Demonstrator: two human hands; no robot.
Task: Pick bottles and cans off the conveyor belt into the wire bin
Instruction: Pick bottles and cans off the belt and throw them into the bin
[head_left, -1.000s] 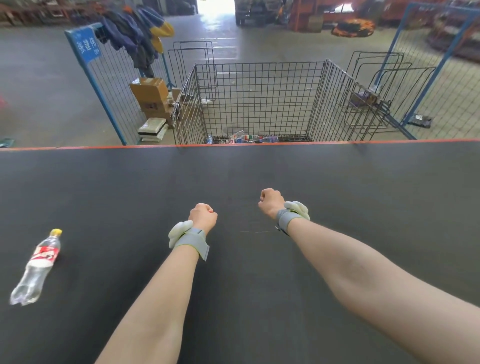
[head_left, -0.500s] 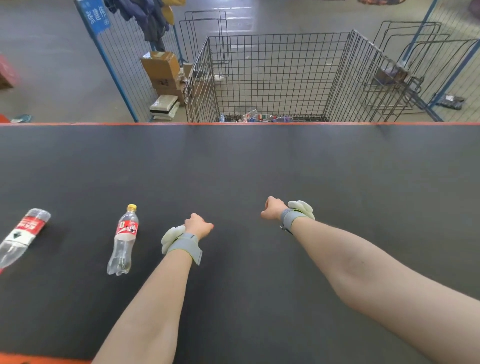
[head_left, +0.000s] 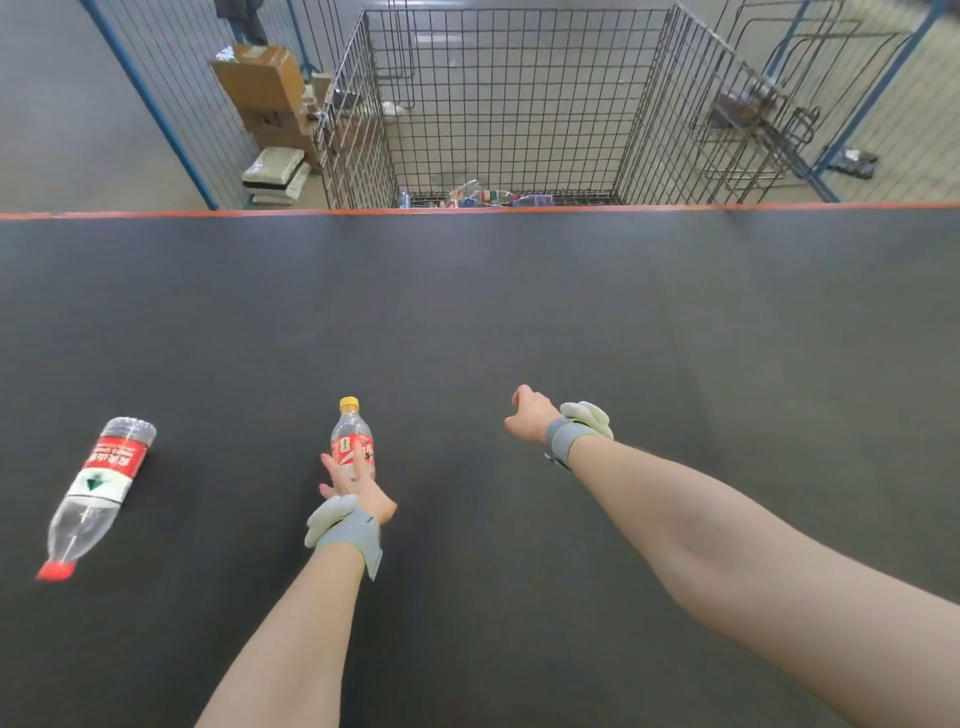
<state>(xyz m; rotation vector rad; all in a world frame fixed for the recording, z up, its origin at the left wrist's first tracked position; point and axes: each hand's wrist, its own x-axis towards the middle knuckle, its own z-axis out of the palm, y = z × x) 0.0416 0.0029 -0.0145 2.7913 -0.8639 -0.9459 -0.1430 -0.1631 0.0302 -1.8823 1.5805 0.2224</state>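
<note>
Touching yellow-capped bottle (head_left: 352, 435), left hand (head_left: 357, 491) outstretched, grip open, right hand (head_left: 527, 418) forward, grip curled empty.

Bottle (head_left: 353, 441) on belt (head_left: 519, 312), 2nd bottle (head_left: 98, 488) to its L, wire bin (head_left: 519, 104) behind belt

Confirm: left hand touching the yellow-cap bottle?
Cannot tell. Head view: the left hand overlaps the lower half of the bottle, reaching onto its red label. Looking down from above, neither contact nor a gap shows.
</note>
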